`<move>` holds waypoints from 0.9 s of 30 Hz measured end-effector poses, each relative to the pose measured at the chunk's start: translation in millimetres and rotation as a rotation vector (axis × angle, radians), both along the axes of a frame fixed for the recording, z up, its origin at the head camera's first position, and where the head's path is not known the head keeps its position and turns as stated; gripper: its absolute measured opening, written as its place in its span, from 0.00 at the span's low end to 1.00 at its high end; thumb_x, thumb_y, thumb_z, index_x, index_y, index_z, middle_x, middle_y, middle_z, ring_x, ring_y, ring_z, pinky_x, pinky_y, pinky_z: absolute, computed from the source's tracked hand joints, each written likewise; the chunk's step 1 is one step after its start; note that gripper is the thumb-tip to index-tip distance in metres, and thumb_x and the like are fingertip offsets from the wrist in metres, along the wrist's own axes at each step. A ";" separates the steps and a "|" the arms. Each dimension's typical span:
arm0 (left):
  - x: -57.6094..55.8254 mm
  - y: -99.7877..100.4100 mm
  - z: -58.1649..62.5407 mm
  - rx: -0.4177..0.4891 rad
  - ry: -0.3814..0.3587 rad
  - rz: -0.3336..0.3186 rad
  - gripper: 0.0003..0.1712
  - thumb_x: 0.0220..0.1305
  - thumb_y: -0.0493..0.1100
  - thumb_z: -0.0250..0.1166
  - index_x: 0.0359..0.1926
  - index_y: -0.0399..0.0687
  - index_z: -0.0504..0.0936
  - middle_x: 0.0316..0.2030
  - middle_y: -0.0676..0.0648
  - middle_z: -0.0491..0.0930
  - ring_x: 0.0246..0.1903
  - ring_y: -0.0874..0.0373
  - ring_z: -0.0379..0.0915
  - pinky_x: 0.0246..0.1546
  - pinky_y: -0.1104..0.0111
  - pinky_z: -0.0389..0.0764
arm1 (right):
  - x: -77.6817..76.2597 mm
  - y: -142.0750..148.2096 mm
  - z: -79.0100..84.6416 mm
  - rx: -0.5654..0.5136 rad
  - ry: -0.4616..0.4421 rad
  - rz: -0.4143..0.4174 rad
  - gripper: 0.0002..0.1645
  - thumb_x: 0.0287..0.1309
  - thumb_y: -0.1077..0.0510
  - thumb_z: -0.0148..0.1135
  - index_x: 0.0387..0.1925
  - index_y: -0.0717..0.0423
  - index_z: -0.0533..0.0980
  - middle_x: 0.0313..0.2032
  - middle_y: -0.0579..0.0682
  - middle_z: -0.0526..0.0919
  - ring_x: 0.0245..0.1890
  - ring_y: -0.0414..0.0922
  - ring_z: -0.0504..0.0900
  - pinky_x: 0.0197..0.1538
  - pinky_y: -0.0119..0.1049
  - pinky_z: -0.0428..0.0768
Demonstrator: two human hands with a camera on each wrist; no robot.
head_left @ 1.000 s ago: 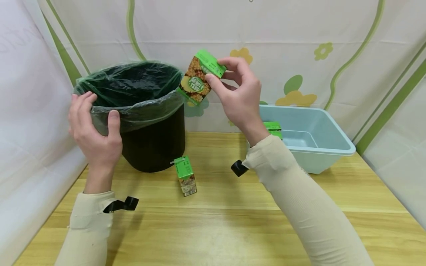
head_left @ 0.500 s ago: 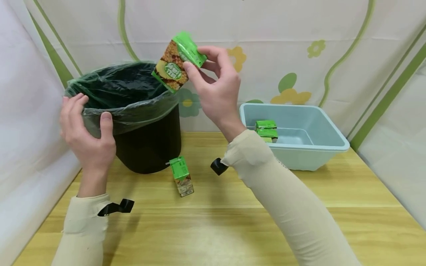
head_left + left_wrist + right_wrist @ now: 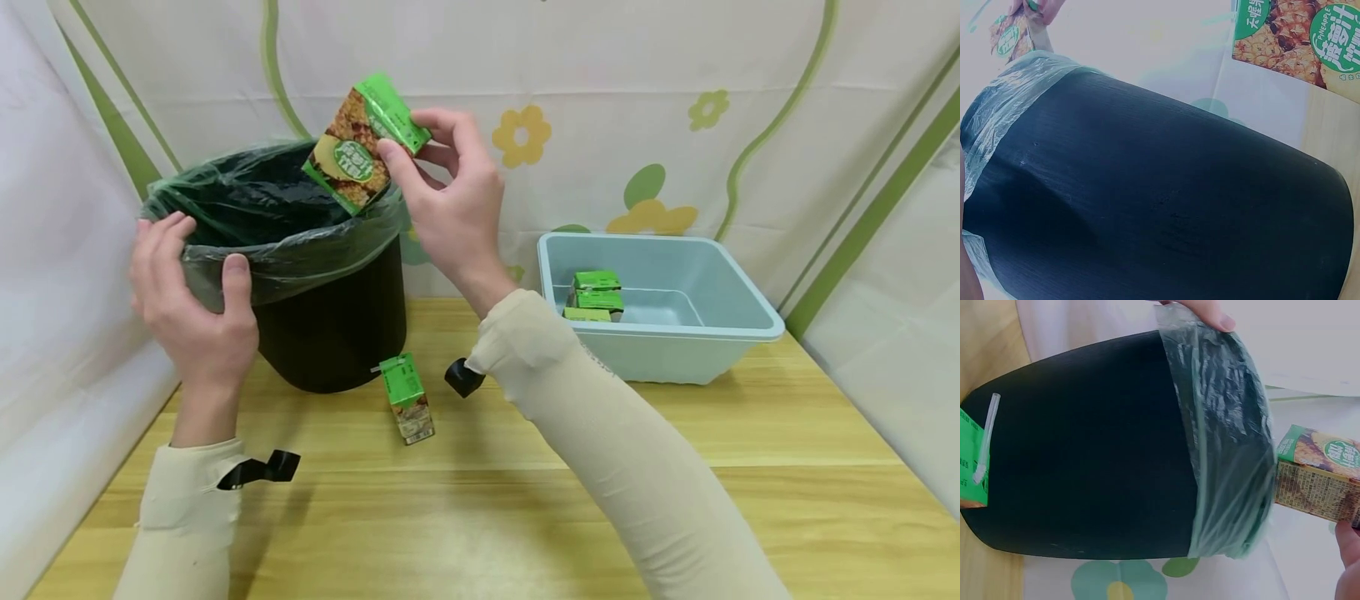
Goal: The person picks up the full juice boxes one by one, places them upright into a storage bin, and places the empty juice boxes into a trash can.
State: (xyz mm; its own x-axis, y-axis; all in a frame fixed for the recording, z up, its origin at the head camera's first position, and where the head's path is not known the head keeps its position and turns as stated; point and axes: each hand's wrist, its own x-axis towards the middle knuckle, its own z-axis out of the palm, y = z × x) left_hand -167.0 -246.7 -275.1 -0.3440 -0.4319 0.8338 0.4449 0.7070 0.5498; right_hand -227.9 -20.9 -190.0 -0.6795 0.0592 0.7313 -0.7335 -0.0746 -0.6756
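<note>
My left hand holds the left rim of a black trash bin, its fingers over the edge and thumb outside. A green plastic bag lines the bin and folds over its rim. Between thumb and fingers, my right hand pinches a pineapple juice carton with a green top. That carton is tilted above the bin's right rim; the right wrist view shows its printed side. Another juice carton with a clear straw is on the table in front of the bin.
A light blue plastic tub stands at the right, with several green-topped cartons at its left end. Wooden tabletop lies under everything. A white curtain printed with flowers hangs close behind the bin and tub.
My right hand has carried the juice carton leftward, from beside the bin to over its right rim. My left hand stays on the rim. The head view has shifted slightly.
</note>
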 end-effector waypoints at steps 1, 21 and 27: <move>0.0 -0.3 -0.2 0.000 -0.001 0.001 0.36 0.66 0.59 0.60 0.66 0.39 0.81 0.70 0.42 0.77 0.81 0.51 0.57 0.81 0.57 0.48 | -0.1 -1.8 -0.8 0.005 -0.004 0.002 0.22 0.66 0.63 0.72 0.58 0.64 0.77 0.54 0.59 0.83 0.49 0.47 0.89 0.55 0.32 0.88; -12.5 -13.1 -10.7 -0.019 0.011 0.012 0.32 0.65 0.63 0.62 0.67 0.59 0.82 0.70 0.55 0.78 0.81 0.57 0.58 0.80 0.58 0.49 | -3.7 -19.2 -26.8 0.456 0.045 -0.098 0.22 0.69 0.53 0.71 0.59 0.57 0.77 0.53 0.51 0.85 0.49 0.41 0.86 0.58 0.22 0.81; -11.2 -10.1 -8.1 -0.011 0.022 0.006 0.32 0.65 0.62 0.62 0.66 0.56 0.83 0.69 0.51 0.78 0.81 0.56 0.58 0.81 0.58 0.49 | -3.6 -20.1 -28.2 0.598 0.079 -0.189 0.21 0.71 0.49 0.69 0.59 0.54 0.79 0.54 0.49 0.86 0.50 0.41 0.84 0.56 0.26 0.80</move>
State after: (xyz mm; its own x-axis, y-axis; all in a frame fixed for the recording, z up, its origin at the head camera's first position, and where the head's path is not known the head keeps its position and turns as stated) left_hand -178.1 -256.8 -283.2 -0.3225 -0.4247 0.8459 0.4525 0.7158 0.5319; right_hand -231.5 -40.9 -218.2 -0.6402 -0.2613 0.7224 -0.7461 0.4353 -0.5038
